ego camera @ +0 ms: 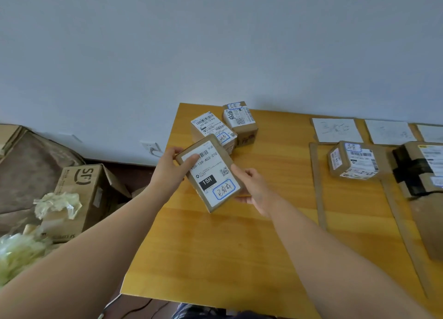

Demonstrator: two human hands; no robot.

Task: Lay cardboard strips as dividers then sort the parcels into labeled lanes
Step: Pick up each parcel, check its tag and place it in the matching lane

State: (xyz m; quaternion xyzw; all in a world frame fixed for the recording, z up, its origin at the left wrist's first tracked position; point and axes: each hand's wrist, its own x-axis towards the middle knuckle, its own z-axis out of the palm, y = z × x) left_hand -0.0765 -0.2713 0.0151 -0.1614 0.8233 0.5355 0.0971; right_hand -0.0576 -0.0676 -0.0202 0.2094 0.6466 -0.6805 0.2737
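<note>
At the table's (215, 246) back left corner sit a near parcel (213, 129) and, just beside it, a far parcel (241, 123). The held parcel (211, 175) hangs before them. Rightward a lane parcel (352, 160) sits between the left strip (318, 187) and the right strip (402, 232), with paper sheets (336, 129) behind, seemingly one per lane.

Parcels: 5 in all. That is 1 held parcel (211, 175), 2 rear parcels (213, 127), 1 lane parcel (352, 160) and 1 taped parcel (422, 170).
Strips (320, 187) on table (215, 246): 2 plainly seen.
Paper labels (335, 129): 3, the third cut off by the frame edge.
Hands: 2, left hand (170, 167) and right hand (249, 187).
Floor box (88, 194): 1.
</note>
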